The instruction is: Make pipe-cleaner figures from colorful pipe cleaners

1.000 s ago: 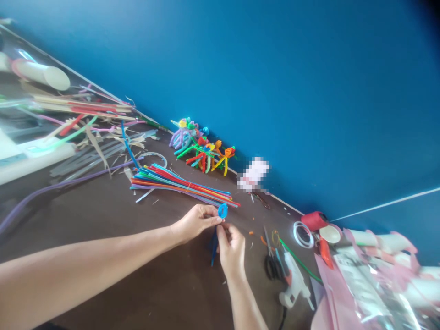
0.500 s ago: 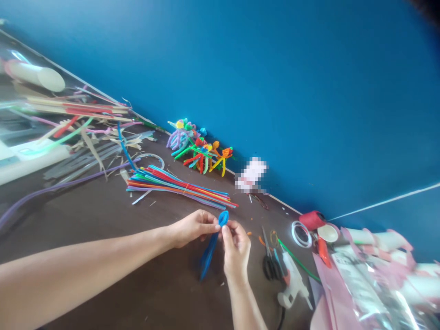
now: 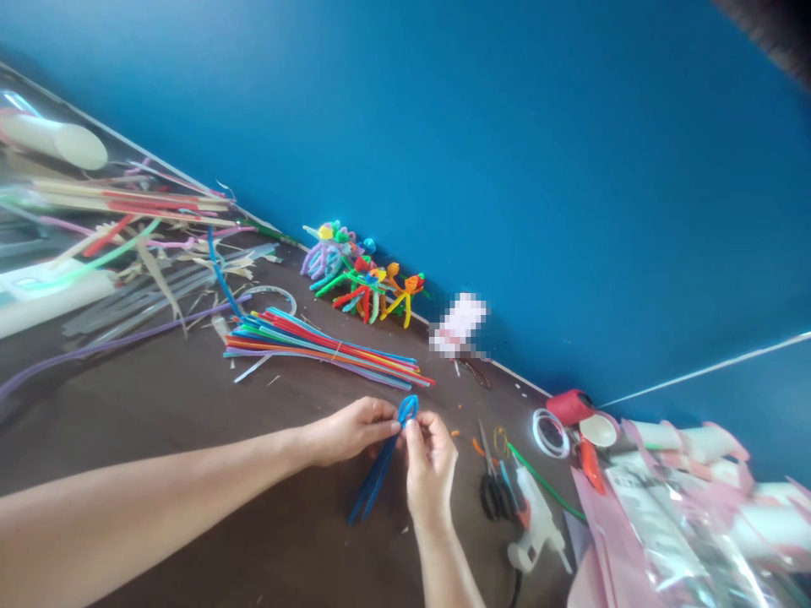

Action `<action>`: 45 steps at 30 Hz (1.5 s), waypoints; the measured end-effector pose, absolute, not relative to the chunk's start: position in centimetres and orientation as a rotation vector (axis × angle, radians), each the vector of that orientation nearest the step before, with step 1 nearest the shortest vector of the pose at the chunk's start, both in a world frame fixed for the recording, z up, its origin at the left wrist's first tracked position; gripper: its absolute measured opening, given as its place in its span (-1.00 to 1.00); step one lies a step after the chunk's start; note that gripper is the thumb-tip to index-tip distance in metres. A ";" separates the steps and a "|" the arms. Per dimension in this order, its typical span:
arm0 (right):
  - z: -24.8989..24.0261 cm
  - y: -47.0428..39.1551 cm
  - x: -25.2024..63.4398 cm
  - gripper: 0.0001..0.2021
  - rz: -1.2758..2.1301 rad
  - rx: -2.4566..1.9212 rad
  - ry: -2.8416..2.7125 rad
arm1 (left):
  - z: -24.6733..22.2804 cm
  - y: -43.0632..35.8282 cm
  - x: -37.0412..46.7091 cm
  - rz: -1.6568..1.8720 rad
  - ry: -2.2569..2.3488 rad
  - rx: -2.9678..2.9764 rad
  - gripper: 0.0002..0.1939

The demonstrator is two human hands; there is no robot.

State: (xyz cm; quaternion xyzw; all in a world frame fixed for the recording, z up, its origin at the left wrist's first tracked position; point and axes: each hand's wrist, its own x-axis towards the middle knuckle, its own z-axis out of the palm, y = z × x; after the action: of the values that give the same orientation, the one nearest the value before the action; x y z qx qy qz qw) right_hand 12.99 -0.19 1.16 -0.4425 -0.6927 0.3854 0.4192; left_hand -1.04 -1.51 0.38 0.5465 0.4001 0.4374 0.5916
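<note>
Blue pipe cleaners (image 3: 376, 477) are bent into a loop at the top, with their long ends hanging down to the lower left. My left hand (image 3: 358, 429) pinches them from the left, just below the loop. From the right, my right hand (image 3: 432, 460) grips the same spot between thumb and fingers. Beyond my hands lies a tied bundle of multicoloured pipe cleaners (image 3: 317, 344). Small colourful pipe-cleaner figures (image 3: 367, 279) stand farther back against the blue wall.
Scissors (image 3: 494, 494) and a white glue gun (image 3: 538, 519) lie right of my right hand. Behind them are a white tape ring (image 3: 550, 433) and a red spool (image 3: 568, 407). Strips and sticks clutter the left; pink sheets (image 3: 599, 540) lie at right.
The hanging blue ends have swung left and spread apart a little, and the loop looks wider. Both hands still hold on, slightly lower in view. The whole scene has shifted a little left.
</note>
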 end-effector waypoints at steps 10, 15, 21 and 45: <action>0.8 -0.2 12.6 -0.85 1.263 -1.084 -1.506 | 0.2 -1.5 -1.2 1.019 0.916 1.325 -0.66; 0.7 0.0 12.7 -0.89 1.263 -1.041 -1.522 | 0.0 -1.4 -1.1 1.060 0.956 1.304 -0.66; 0.7 0.0 12.8 -0.83 1.229 -1.032 -1.571 | 0.2 -1.4 -1.1 1.074 0.917 1.236 -0.67; 1.7 -0.5 13.0 -0.85 1.067 -1.040 -1.675 | 1.0 -2.2 -1.3 1.021 1.027 1.568 -0.62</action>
State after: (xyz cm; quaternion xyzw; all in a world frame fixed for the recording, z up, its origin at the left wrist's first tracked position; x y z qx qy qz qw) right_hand 12.99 -0.54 1.66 -0.4177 -0.6728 0.4288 0.4348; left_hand -1.27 -2.16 1.01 0.6435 0.4213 0.4191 0.4824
